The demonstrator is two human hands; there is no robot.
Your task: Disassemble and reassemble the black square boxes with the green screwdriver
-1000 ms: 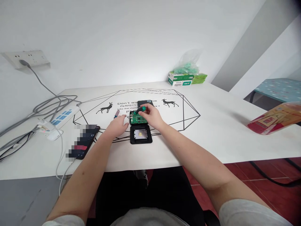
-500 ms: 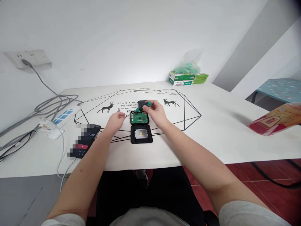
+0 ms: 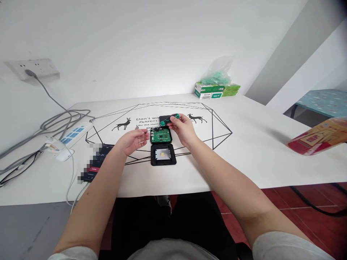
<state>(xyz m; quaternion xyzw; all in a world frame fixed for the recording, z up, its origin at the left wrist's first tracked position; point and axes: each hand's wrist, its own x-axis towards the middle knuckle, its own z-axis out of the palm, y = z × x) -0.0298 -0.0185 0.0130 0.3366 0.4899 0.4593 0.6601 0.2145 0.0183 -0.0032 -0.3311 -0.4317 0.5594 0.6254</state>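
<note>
My right hand (image 3: 183, 128) is closed on the green and black handle of a screwdriver (image 3: 170, 120), above the back edge of an opened black case. The thin shaft points left toward my left hand (image 3: 134, 140), whose fingertips are near its tip; whether they touch is too small to tell. Inside the case lies a green circuit board (image 3: 161, 135). In front of it, the black lid (image 3: 163, 161) lies with a silvery plate (image 3: 159, 155) and a small yellowish square facing up. A dark flat object (image 3: 163, 118) is partly hidden behind the screwdriver.
At the left are a phone (image 3: 93, 169), a white power strip (image 3: 77, 133) and looped grey cables (image 3: 58, 124). Green and white boxes (image 3: 209, 88) with a plastic bag (image 3: 217, 74) stand at the back. A red and yellow package (image 3: 314, 141) lies at the right.
My right hand has moved slightly up and right with the screwdriver, its handle now more level. My left hand has turned and its fingers have spread, with the forearm now covering more of the phone.
</note>
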